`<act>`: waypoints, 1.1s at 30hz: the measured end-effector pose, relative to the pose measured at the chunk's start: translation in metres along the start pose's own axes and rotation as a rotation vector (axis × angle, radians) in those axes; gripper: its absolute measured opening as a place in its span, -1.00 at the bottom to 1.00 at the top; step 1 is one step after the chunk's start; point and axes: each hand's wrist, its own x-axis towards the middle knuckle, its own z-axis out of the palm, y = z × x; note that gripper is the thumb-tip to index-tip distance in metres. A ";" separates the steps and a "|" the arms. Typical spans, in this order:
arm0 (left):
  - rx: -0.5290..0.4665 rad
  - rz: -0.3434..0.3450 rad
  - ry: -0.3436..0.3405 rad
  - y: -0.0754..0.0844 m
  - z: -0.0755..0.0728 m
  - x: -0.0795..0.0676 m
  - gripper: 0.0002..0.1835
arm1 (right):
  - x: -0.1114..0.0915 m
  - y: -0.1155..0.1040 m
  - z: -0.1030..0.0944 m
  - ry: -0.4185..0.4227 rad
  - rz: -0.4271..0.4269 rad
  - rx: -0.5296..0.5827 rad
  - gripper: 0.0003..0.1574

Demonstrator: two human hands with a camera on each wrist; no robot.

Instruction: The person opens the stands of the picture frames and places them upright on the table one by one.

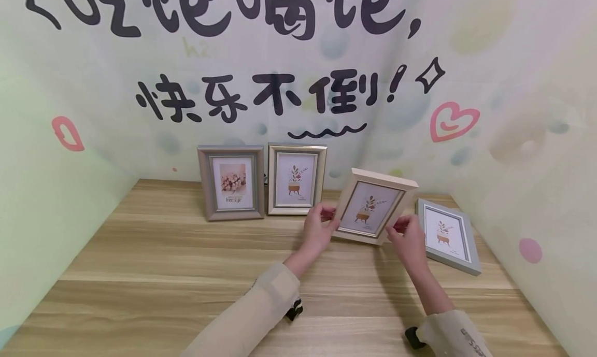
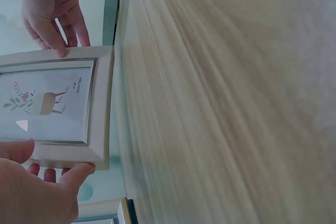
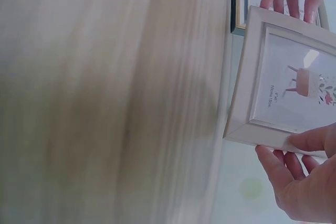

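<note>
Since both hands, left and right, pinch its lower sides, the cream picture frame seems balanced, tilted just above the desk. Its pale border has a metallic inner lip around a potted-plant print. Leftward, gold and taupe frames stand upright; rightward, a grey frame apparently lies flat.

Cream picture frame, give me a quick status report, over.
Left hand and right hand gripping opposite sides. Cream frame tilted between them. Gray frame close beside right hand.
</note>
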 end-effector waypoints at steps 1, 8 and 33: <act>-0.006 -0.013 0.004 0.000 -0.001 0.000 -0.72 | 0.000 -0.001 0.001 -0.004 -0.002 0.000 -0.68; 0.010 -0.096 -0.009 -0.006 -0.006 -0.001 -0.77 | 0.001 -0.003 0.003 -0.039 0.012 -0.012 -0.71; 0.040 -0.174 -0.084 -0.004 -0.013 -0.009 -0.73 | 0.000 -0.022 -0.006 0.044 -0.083 0.068 -0.40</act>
